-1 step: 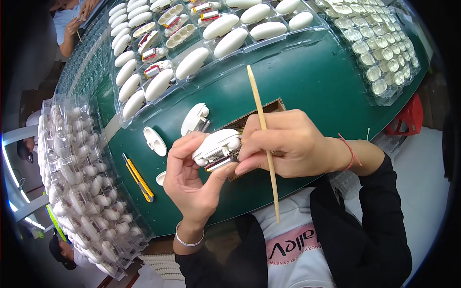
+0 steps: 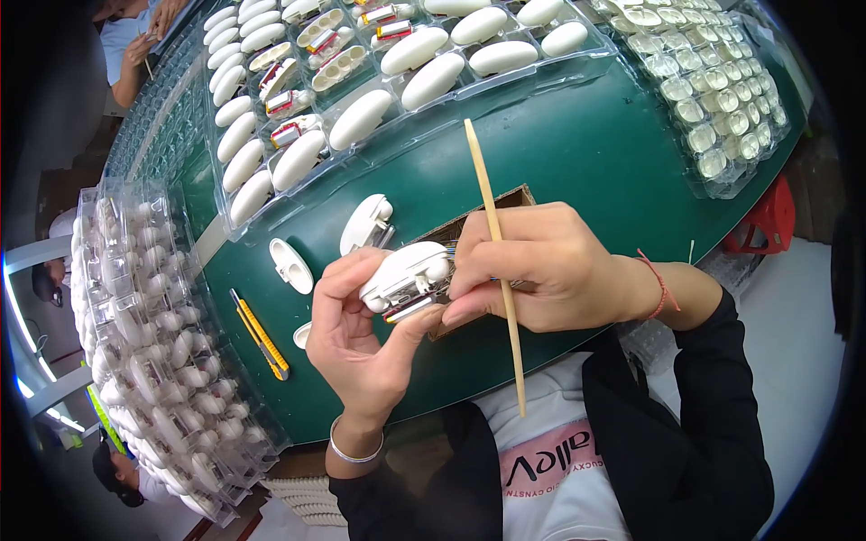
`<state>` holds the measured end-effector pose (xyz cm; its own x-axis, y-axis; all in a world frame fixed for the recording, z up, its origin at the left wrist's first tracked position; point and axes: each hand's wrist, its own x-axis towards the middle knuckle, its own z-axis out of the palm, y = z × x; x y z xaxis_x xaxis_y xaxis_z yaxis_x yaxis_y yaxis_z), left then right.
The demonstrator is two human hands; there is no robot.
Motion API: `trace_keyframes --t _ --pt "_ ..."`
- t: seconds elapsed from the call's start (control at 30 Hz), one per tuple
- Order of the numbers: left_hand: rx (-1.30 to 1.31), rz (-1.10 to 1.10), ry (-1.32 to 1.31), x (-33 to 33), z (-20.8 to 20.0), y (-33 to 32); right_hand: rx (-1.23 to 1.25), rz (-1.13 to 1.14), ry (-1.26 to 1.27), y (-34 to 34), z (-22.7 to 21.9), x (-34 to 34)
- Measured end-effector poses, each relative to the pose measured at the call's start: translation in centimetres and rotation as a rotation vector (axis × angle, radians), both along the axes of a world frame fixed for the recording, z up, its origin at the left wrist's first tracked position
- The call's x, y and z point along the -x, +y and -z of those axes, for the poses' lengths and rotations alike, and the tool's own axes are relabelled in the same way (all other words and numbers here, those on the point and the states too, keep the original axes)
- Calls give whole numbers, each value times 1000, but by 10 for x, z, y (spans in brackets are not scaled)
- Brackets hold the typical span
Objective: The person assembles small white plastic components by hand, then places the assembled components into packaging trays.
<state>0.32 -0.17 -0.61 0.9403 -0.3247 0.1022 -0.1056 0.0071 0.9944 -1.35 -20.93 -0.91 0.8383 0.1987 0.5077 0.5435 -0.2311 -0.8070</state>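
A dark green desk (image 2: 622, 153) curves across the view. Clear plastic trays (image 2: 153, 325) stand stacked along its left edge, more lie at its far edge and far right corner. A red stool (image 2: 767, 221) stands on the pale floor (image 2: 794, 361) at the right. Bright light strips glow at the far left.

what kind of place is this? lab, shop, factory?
Most likely a small-parts factory assembly bench. Clear blister trays hold rows of identical white oval housings, some open with parts inside. The left hand holds one white housing and the right hand a thin wooden stick; another worker's hand shows farther along.
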Motion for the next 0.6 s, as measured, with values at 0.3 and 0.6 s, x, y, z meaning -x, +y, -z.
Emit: trace_keyframes --t 0.3,0.6 --pt "-11 18 -10 -1 2 -2 281 67 -119 -2 -3 4" --pt "9 79 -3 5 -1 -5 -177 110 -65 -3 -6 1"
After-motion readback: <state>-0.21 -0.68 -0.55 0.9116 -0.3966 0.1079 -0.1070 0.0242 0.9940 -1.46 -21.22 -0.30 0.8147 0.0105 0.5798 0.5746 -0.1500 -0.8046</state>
